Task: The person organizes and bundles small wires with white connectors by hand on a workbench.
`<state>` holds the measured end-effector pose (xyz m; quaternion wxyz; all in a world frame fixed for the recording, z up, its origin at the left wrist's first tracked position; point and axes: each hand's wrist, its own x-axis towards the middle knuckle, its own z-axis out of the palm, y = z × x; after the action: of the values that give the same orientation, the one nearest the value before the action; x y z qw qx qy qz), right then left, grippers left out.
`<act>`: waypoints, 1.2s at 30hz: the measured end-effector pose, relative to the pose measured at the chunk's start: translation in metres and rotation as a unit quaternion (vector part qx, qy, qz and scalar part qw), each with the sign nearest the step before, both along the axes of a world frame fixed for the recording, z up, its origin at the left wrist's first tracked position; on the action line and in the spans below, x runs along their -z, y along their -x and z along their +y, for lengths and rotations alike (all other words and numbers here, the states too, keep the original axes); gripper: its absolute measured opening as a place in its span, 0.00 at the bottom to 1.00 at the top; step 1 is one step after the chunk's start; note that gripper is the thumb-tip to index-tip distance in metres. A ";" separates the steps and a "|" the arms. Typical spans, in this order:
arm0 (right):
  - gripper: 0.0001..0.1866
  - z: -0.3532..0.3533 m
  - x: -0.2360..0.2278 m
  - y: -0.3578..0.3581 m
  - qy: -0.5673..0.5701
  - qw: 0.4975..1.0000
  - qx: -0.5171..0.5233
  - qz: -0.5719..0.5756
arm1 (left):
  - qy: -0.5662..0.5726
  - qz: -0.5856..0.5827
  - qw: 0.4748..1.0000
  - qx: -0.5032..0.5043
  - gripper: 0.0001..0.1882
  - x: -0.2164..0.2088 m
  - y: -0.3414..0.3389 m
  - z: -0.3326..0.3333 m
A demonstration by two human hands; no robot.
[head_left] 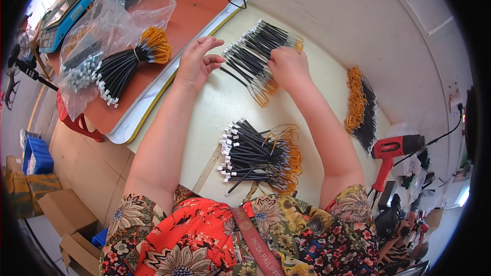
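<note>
A row of short black cables [245,62] with white connectors and orange wire loops lies across the far part of the pale table. My left hand [198,65] is beside the row's connector ends, fingers curved and apart, holding nothing visible. Over the row's loop side, my right hand [290,66] is closed with its fingertips down among the cables. What it pinches is hidden. Closer to me lies a loose pile of the same cables [258,154], connectors to the left and orange loops to the right.
Against the wall at right rests another cable bundle [364,107], near a red heat gun [389,153]. A tied cable bundle [128,66] and a clear plastic bag [82,66] lie on the reddish board at left, near a blue scale [64,20]. Cardboard boxes [69,209] stand below.
</note>
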<state>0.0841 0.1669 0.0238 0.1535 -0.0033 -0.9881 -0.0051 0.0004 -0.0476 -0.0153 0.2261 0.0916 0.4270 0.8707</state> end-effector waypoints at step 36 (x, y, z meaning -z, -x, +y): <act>0.08 -0.056 0.002 -0.050 0.082 0.986 -0.142 0.012 | 0.051 0.056 0.994 -0.083 0.24 0.018 0.001 0.013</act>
<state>0.1345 0.1112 0.0217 0.1635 0.1240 -0.9738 0.0982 -0.0007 -0.0346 -0.0330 0.1333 0.0926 0.4889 0.8571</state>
